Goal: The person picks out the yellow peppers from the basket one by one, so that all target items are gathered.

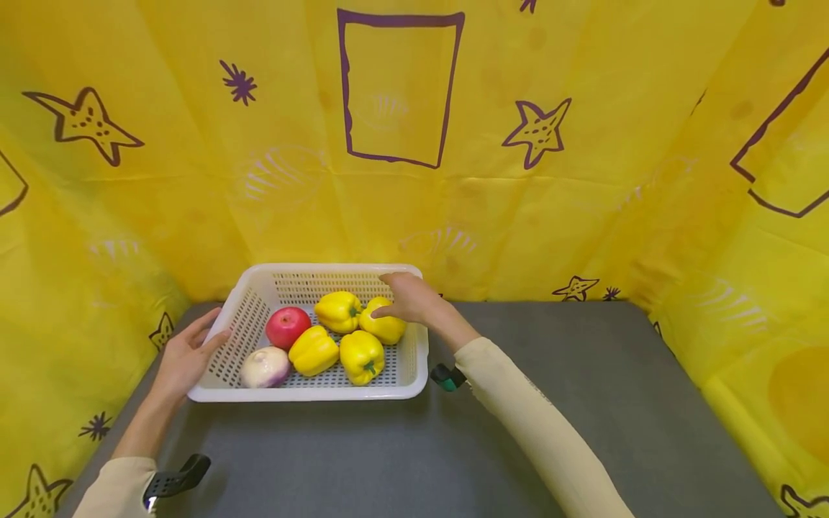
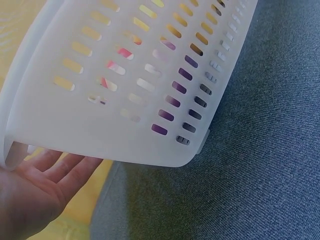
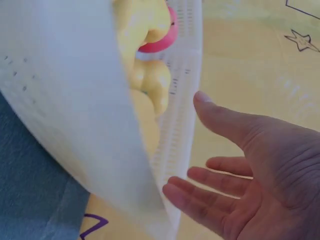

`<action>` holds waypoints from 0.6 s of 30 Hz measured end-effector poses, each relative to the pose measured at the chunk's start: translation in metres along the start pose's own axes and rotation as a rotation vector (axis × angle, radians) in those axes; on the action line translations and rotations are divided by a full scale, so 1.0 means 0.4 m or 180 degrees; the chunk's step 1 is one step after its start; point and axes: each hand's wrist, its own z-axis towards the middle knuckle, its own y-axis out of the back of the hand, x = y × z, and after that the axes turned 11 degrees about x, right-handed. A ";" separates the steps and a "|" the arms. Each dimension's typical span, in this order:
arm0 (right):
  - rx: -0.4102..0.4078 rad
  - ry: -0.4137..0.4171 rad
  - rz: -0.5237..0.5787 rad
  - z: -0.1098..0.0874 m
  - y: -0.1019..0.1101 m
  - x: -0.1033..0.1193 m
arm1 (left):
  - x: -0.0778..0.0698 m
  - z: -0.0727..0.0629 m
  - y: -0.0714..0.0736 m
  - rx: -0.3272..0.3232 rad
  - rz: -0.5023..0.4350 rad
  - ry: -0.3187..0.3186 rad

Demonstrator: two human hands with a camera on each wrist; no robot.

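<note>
A white perforated plastic basket (image 1: 304,395) sits on the grey tabletop, holding several yellow bell peppers (image 1: 314,351), a red apple-like fruit (image 1: 288,327) and a white-and-purple turnip-like vegetable (image 1: 265,367). My left hand (image 1: 186,356) grips the basket's left rim, thumb over the edge and fingers along the outside; in the left wrist view the wall partly hides those fingers. Over the right end, my right hand (image 1: 412,298) is spread, overlapping the far right corner and one pepper. The right wrist view shows its thumb (image 3: 220,117) apart from its loosely extended fingers, nothing between them.
Yellow cloth (image 1: 401,208) printed with purple starfish and outlines hangs behind the table and at both sides. The grey tabletop (image 1: 583,388) extends to the right of the basket and in front of it. A dark band is on each wrist.
</note>
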 end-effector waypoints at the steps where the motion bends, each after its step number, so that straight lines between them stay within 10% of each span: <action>1: 0.0020 -0.0023 0.0009 0.003 0.000 0.004 | 0.000 0.000 0.000 0.0002 0.0000 0.0007; 18: 0.0212 -0.0577 -0.0208 0.056 -0.030 0.054 | 0.005 -0.001 0.000 0.0004 -0.0063 0.0022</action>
